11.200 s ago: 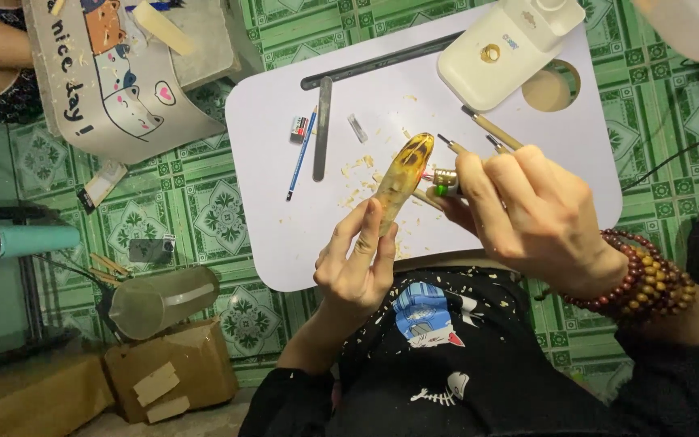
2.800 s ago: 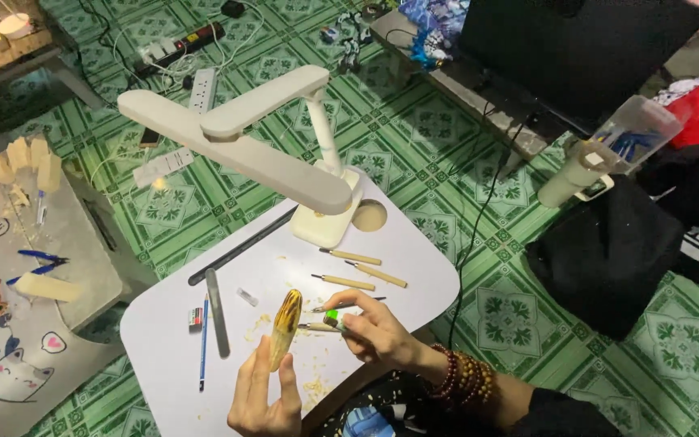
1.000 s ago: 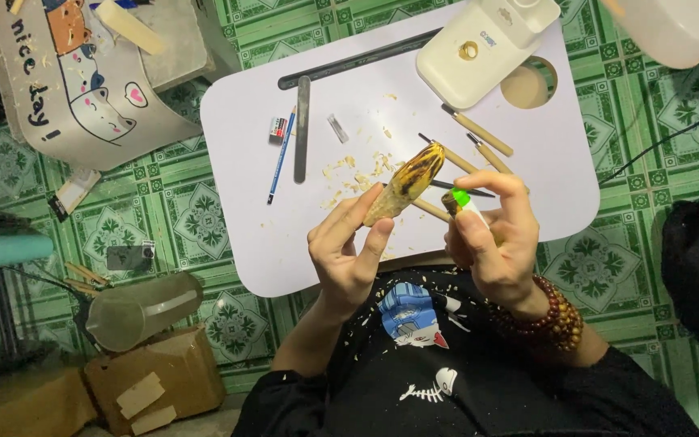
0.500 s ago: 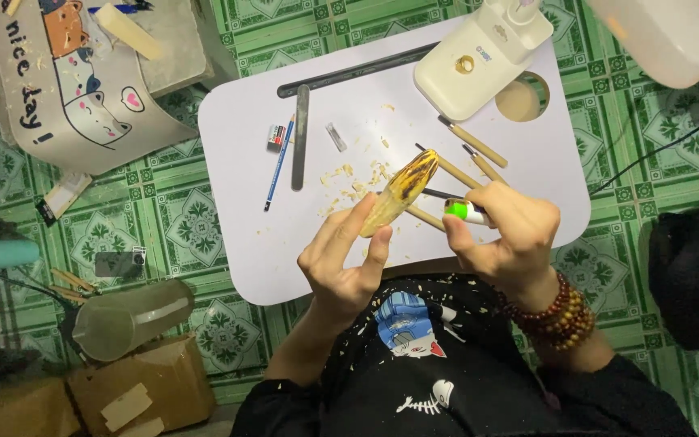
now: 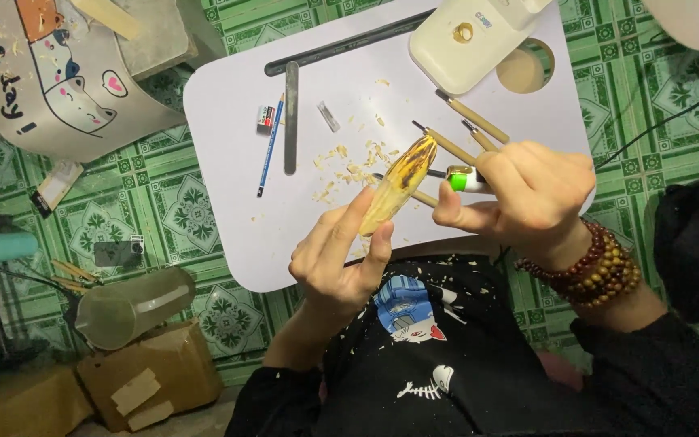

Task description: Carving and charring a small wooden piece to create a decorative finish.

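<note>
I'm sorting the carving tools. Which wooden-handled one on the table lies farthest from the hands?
The tool just below the white lamp base; the other two lie closer to the right hand.

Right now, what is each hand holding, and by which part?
Left hand grips the wooden piece by its lower end; right hand holds a green-tipped tool by its handle.

Evenly lit from above, brightest on the white lap table (image 5: 228, 129) at upper centre; near blown-out on the cream lamp base (image 5: 467, 36) and the pale shape at upper right corner. Soft short shadows under the left hand (image 5: 341, 259) and right hand (image 5: 527, 198). Dim in the lower left and along the right edge. Black shirt (image 5: 463, 364) mostly without detail. Focus sharp at centre, slightly soft at the corners. Mild wide-angle stretch toward the frame edges. No motion blur visible.
</note>
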